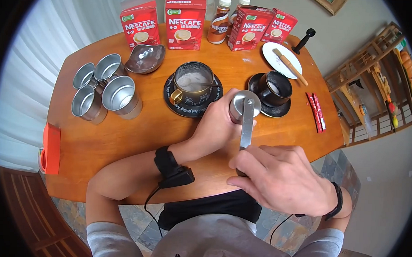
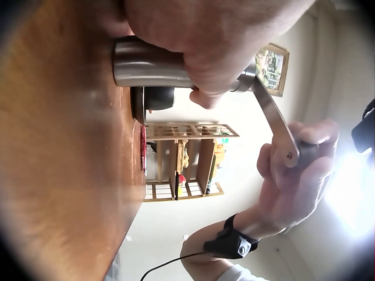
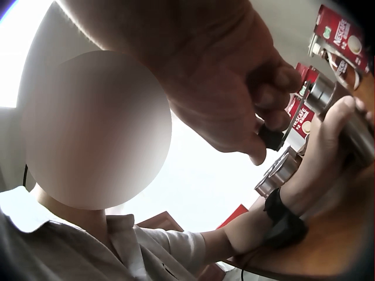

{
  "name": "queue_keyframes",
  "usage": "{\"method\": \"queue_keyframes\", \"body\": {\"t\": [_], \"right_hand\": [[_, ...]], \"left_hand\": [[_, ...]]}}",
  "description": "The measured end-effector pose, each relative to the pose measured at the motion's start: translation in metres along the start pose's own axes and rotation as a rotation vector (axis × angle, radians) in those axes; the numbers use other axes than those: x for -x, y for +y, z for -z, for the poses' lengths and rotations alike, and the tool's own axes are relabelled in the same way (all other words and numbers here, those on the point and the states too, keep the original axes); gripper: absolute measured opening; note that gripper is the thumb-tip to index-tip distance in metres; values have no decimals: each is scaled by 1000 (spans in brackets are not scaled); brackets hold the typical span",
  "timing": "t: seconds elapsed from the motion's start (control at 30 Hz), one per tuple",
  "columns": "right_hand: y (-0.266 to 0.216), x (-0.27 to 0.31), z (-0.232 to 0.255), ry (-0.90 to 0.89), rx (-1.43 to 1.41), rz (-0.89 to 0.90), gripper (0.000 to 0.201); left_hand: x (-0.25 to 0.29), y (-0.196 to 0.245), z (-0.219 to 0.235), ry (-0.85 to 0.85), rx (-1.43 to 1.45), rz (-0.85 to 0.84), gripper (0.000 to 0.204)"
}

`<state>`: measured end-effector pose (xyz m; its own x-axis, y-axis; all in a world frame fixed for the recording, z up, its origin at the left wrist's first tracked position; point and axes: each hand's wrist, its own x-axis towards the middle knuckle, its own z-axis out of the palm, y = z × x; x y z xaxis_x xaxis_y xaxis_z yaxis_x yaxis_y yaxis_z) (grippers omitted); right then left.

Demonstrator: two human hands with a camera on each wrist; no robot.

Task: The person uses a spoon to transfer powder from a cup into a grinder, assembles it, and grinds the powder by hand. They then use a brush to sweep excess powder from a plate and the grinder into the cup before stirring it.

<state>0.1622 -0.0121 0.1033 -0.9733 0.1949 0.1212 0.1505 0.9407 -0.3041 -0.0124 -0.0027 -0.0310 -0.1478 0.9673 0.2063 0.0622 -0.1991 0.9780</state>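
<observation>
A steel hand coffee grinder (image 2: 149, 63) stands upright, its base right at the tabletop in the left wrist view. My left hand (image 1: 217, 122) wraps around the grinder's body. From the grinder's round top, a flat metal crank (image 1: 247, 125) reaches toward me. My right hand (image 1: 282, 180) grips the dark knob (image 2: 309, 153) at the crank's end, fingers curled around it. Left of the grinder, a gold-and-black cup (image 1: 175, 96) with a spoon and pale contents sits on a black saucer (image 1: 187, 110). A black cup (image 1: 272, 99) on its own saucer is just beyond to the right.
Several steel cups (image 1: 122, 97) cluster at the left beside a dark bowl (image 1: 145, 59). Red Nescafe boxes (image 1: 185, 24) and bottles (image 1: 218, 25) line the back. A white plate (image 1: 271, 60) bears a brush (image 1: 291, 68). Red sachets (image 1: 317, 112) lie near the right edge.
</observation>
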Motion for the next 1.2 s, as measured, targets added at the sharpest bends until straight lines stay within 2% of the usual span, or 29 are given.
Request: {"method": "queue_keyframes", "body": {"t": [0.17, 0.27, 0.47, 0.57, 0.87, 1.0, 1.07, 1.2], "right_hand": [[-2, -18, -8, 29, 5, 66, 21], [-1, -28, -12, 82, -5, 54, 27], [12, -59, -26, 136, 3, 149, 28], [14, -72, -26, 49, 10, 95, 29], [22, -101, -19, -15, -28, -1, 26], [36, -112, -24, 102, 20, 41, 25], [44, -121, -27, 143, 65, 36, 24], [62, -136, -17, 105, 58, -27, 23]], "left_hand": [[2, 2, 2, -17, -17, -52, 36], [2, -2, 5, -70, 93, -74, 36], [9, -14, 2, -108, 363, -39, 39], [10, -18, 4, -96, 363, -39, 40], [16, -18, 14, -128, 396, -4, 45], [11, -19, 10, -110, 327, -48, 47], [6, -17, 5, -70, 190, -113, 48], [-6, -13, -3, -13, -66, -178, 51]]}}
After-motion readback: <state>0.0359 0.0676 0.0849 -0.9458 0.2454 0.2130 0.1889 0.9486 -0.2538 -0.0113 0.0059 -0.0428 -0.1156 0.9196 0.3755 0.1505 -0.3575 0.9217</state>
